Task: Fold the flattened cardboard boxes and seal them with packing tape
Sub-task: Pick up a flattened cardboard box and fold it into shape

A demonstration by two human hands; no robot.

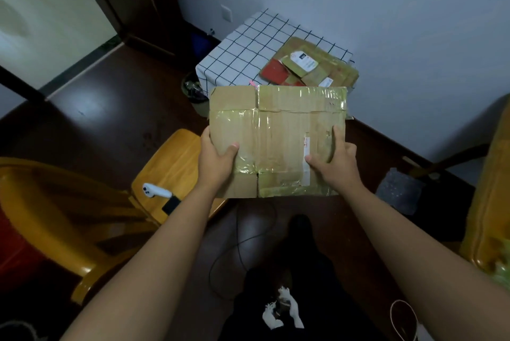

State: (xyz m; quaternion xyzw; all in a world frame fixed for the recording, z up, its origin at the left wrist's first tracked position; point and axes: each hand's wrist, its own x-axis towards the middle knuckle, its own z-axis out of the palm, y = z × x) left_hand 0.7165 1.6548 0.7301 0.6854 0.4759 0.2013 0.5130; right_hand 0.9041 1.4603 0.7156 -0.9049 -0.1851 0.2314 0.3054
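I hold a flattened brown cardboard box (277, 133) level in the air in front of me, its face covered with old shiny tape strips. My left hand (216, 160) grips its left edge, thumb on top and fingers underneath. My right hand (335, 158) holds the right side, thumb and index finger on the top face. A pile of several more flattened boxes (309, 64), one with a red panel and one with a white label, lies on the small table with a white grid-pattern cloth (248, 48) behind it. No packing tape roll is visible.
A yellow wooden stool (171, 164) at my left carries a white controller (154, 191) and a small black object. A larger yellow chair (55, 202) is further left. A bin (193, 92) sits beside the table. A black cable lies on the dark floor by my legs.
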